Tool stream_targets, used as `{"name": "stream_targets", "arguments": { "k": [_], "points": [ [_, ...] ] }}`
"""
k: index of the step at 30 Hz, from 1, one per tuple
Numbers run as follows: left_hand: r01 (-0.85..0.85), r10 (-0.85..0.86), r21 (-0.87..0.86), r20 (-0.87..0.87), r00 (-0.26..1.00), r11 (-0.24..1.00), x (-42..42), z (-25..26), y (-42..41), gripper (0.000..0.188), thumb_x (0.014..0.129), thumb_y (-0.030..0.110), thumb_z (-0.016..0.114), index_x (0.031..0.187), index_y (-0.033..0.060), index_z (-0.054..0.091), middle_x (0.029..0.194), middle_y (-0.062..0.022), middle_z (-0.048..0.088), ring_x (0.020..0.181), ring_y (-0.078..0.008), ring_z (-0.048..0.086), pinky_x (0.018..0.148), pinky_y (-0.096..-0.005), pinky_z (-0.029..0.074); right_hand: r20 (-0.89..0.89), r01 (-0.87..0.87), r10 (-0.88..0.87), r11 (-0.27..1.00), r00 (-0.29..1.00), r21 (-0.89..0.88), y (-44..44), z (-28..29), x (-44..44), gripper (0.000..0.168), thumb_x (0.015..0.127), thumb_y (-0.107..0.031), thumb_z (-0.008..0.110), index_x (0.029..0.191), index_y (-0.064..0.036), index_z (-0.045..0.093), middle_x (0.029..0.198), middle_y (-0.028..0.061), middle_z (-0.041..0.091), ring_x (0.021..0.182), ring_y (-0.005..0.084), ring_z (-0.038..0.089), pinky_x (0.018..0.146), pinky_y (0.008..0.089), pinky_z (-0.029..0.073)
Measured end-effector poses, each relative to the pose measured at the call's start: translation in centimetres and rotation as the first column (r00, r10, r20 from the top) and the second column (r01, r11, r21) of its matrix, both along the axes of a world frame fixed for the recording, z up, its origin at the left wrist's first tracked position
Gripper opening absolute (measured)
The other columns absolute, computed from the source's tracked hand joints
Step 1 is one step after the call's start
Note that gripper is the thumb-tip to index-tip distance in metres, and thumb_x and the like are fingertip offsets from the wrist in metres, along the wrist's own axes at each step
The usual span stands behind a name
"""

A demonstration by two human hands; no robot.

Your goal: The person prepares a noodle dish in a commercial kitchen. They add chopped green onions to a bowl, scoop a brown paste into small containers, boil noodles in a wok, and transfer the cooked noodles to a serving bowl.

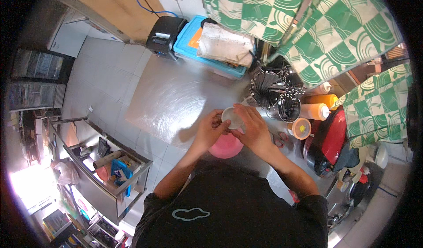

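Observation:
Between both hands is a small pale round cup (232,117), held above the metal counter (165,99). My left hand (211,129) grips its left side, thumb along the near rim. The fingers of my right hand (252,125) curl over its right edge, with the thumb beneath. Under the hands sits a pink round bowl or lid (226,145), partly covered by them. What the cup contains is too blurred to tell. Just right of my right hand lie scissors with red handles (281,139).
Perforated metal holders full of cutlery (272,92) stand behind my right hand. Beside them are sauce squeeze bottles (314,112), a lidded orange tub (300,128) and a red-and-black appliance (330,139). A blue storage box (211,63) and a black device (166,36) line the back. Green checked curtains (330,40) hang over the right.

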State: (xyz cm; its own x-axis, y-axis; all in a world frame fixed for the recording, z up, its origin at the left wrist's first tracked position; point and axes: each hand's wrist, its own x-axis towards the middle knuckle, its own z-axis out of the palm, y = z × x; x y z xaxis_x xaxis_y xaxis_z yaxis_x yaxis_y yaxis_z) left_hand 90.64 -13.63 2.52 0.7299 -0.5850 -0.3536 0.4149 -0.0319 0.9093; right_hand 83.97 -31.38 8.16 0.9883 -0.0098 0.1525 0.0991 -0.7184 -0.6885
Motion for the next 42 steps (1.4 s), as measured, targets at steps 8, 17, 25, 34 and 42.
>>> {"name": "stream_targets", "arguments": {
  "k": [8, 17, 25, 34, 42],
  "points": [
    [-0.242, 0.205, 0.226, 0.174, 0.963, 0.944, 3.9, -4.6, 4.7, 0.016, 0.098, 0.008, 0.065, 0.11, -0.0022, 0.067, 0.084, -0.008, 0.071, 0.068, -0.0124, 0.068, 0.058, -0.0271, 0.056, -0.085, -0.065, 0.065, 0.998, 0.994, -0.001, 5.2, -1.4, 3.6, 0.064, 0.079, -0.018, 0.076, 0.135, -0.002, 0.049, 0.132, 0.0194, 0.057, 0.125, 0.0406, 0.052, 0.106, 0.0476, 0.043],
    [-0.447, -0.026, 0.482, 0.702, 0.712, 0.754, 10.7, -16.0, 7.2, 0.022, 0.094, 0.025, 0.066, 0.1, 0.0044, 0.069, 0.07, -0.0169, 0.067, 0.065, -0.0319, 0.069, 0.059, -0.0464, 0.05, -0.301, 0.261, -0.292, 0.955, 0.908, -0.138, 3.2, -8.3, -5.5, 0.05, 0.083, -0.017, 0.07, 0.126, -0.001, 0.051, 0.116, 0.0242, 0.059, 0.107, 0.0428, 0.06, 0.091, 0.05, 0.05],
    [-0.294, -0.173, 0.579, 0.617, 0.768, 0.761, 11.3, -13.4, 5.3, 0.04, 0.096, 0.038, 0.064, 0.116, 0.0036, 0.061, 0.077, -0.0167, 0.071, 0.072, -0.0344, 0.072, 0.063, -0.0457, 0.053, -0.42, 0.653, -0.537, 0.729, 0.732, 0.205, 4.5, -18.0, -13.0, 0.033, 0.091, -0.02, 0.068, 0.118, -0.003, 0.063, 0.09, 0.0181, 0.069, 0.082, 0.0297, 0.069, 0.076, 0.0432, 0.054],
    [-0.503, -0.265, 0.587, 0.777, 0.571, 0.635, 9.5, -9.6, 4.3, 0.054, 0.096, 0.047, 0.064, 0.122, 0.0009, 0.053, 0.076, -0.0123, 0.064, 0.07, -0.0309, 0.064, 0.063, -0.0456, 0.047, -0.527, 0.783, -0.608, 0.289, 0.594, 0.55, 5.4, -15.7, -19.0, 0.02, 0.101, -0.009, 0.056, 0.119, -0.004, 0.064, 0.084, 0.0025, 0.068, 0.069, 0.0103, 0.062, 0.059, 0.0283, 0.054],
    [-0.074, -0.354, 0.454, 0.777, 0.52, 0.888, -2.7, -8.5, -1.7, 0.039, 0.101, 0.027, 0.063, 0.122, -0.0027, 0.05, 0.08, -0.0084, 0.055, 0.071, -0.0183, 0.054, 0.064, -0.0356, 0.044, -0.605, 0.695, -0.7, -0.216, 0.379, 0.686, 9.2, -11.2, -38.9, 0.02, 0.101, -0.007, 0.054, 0.119, -0.004, 0.064, 0.079, 0.0034, 0.067, 0.059, 0.0116, 0.064, 0.047, 0.0247, 0.052]
  ]
}}
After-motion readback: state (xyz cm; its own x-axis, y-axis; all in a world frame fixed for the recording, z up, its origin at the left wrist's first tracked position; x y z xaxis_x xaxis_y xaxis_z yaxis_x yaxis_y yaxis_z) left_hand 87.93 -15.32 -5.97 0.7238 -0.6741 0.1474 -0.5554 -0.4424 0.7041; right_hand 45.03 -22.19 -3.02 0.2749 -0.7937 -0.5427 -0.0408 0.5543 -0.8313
